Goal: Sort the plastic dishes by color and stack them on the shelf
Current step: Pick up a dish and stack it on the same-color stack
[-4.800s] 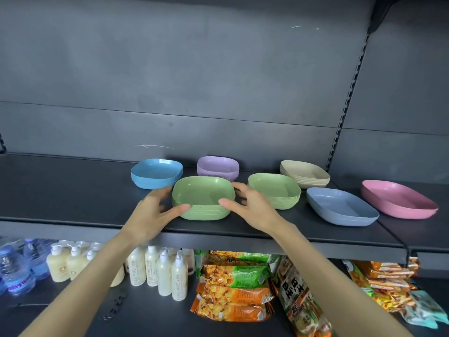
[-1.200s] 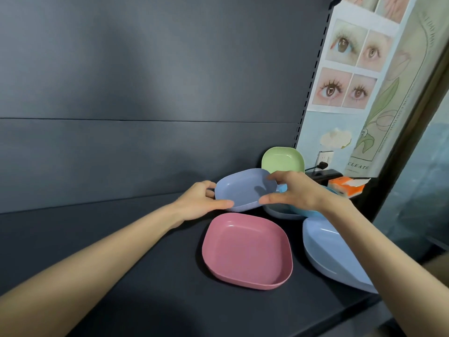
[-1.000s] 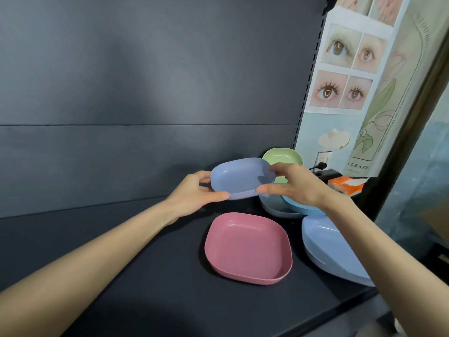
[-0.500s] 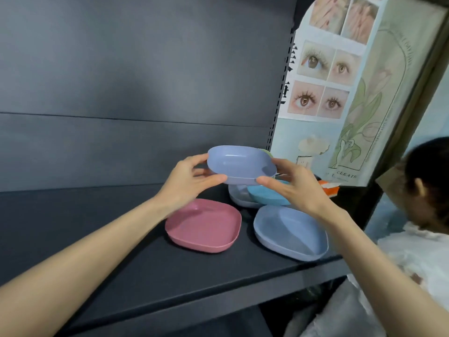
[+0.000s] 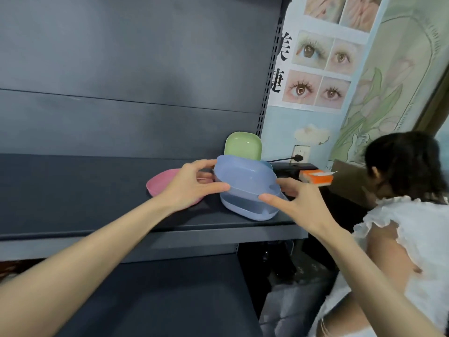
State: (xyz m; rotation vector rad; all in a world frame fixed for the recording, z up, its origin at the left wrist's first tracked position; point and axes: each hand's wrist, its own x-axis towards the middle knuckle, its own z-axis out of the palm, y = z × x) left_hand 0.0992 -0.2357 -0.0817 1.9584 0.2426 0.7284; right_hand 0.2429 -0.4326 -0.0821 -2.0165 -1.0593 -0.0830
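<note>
I hold a periwinkle-blue dish (image 5: 245,176) with both hands, just above a second periwinkle-blue dish (image 5: 247,209) that lies near the shelf's front edge. My left hand (image 5: 192,184) grips its left rim, thumb in front and fingers behind. My right hand (image 5: 298,203) grips its right front rim. A pink dish (image 5: 160,182) lies on the dark shelf (image 5: 97,190) behind my left hand, partly hidden. A green dish (image 5: 243,145) leans upright at the back. A sliver of a teal dish (image 5: 268,164) shows behind the held dish.
The shelf ends at a perforated upright (image 5: 267,93) on the right. Beyond it are a poster wall, a wall socket with a plug (image 5: 300,156), an orange box (image 5: 315,177), and a person in a white top (image 5: 401,215) bending low at the right. A lower shelf (image 5: 158,300) sits below.
Both hands have carried the periwinkle dish right and down over the other periwinkle dish at the shelf's front. The view dropped lower and the person at the right came further into view.
</note>
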